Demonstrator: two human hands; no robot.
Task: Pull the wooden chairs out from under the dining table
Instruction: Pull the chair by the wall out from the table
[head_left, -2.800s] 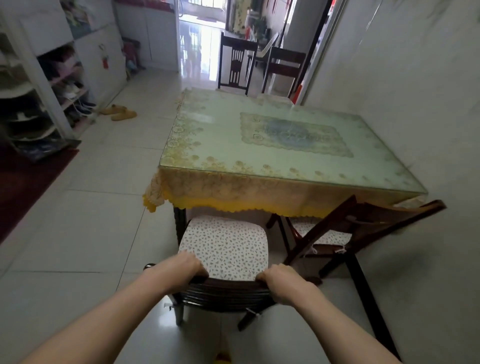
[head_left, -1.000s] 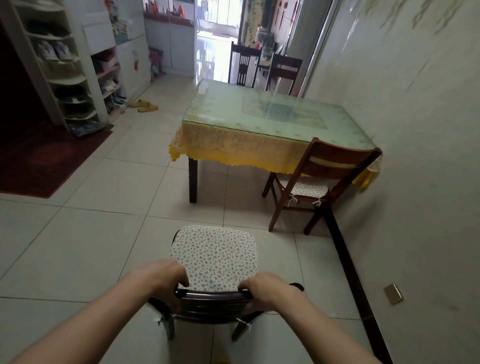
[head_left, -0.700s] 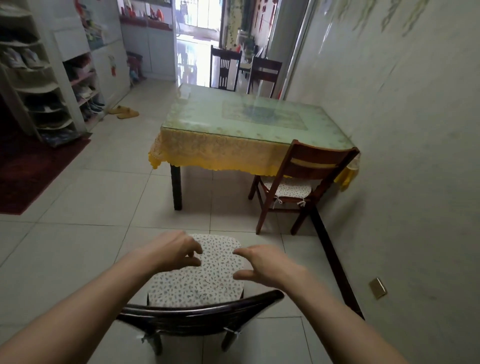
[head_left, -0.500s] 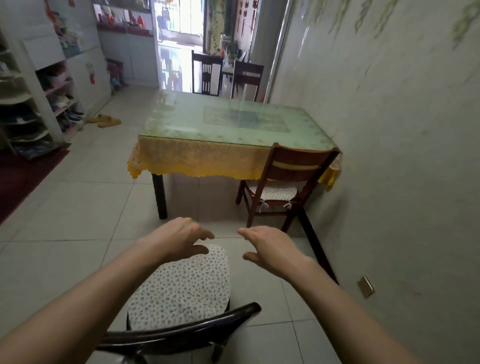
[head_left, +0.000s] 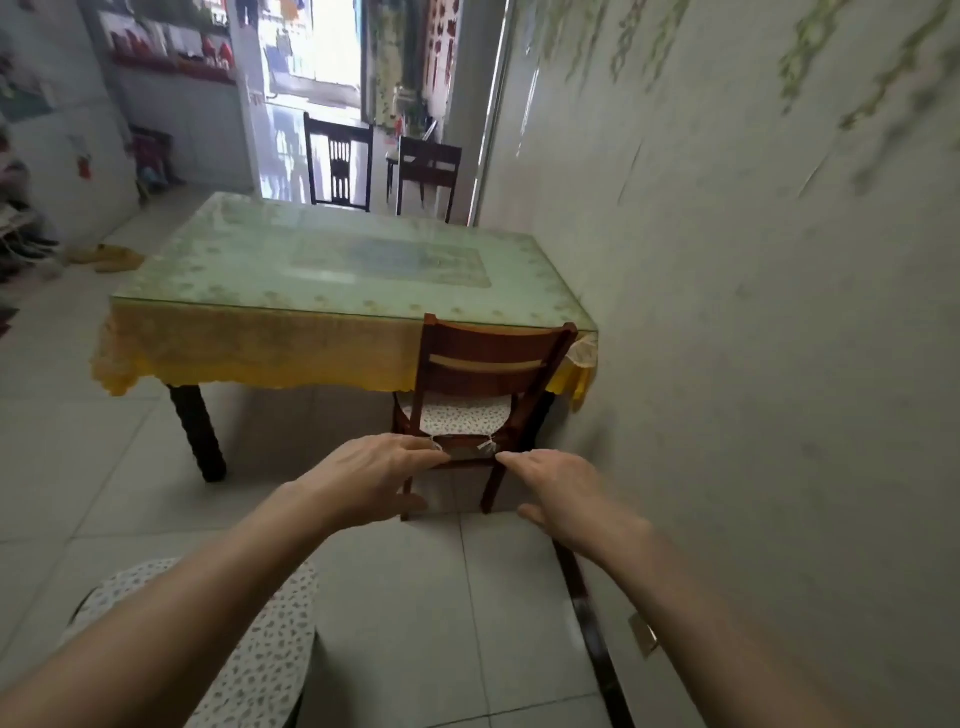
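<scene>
A dining table (head_left: 332, 280) with a glass top and yellow lace cloth stands against the right wall. A reddish wooden chair (head_left: 488, 358) with a flowered cushion is tucked at its near right corner. My left hand (head_left: 371, 475) and my right hand (head_left: 558, 491) are stretched forward, open and empty, short of that chair. The dark chair with the flowered cushion (head_left: 249, 639) stands on the tiles at the bottom left, well away from the table, partly hidden by my left arm. Two dark chairs (head_left: 337, 161) stand beyond the table's far end.
The wall (head_left: 753, 364) runs close along the right, with a dark skirting strip (head_left: 592, 623) at its foot. A dark table leg (head_left: 200, 431) stands left of the chair. Slippers (head_left: 111, 257) and shelves with shoes are at the far left. A doorway opens at the back.
Both hands have let go of the dark chair's backrest after drawing it back from the table. They now reach toward the reddish chair, and the view has swung right and forward.
</scene>
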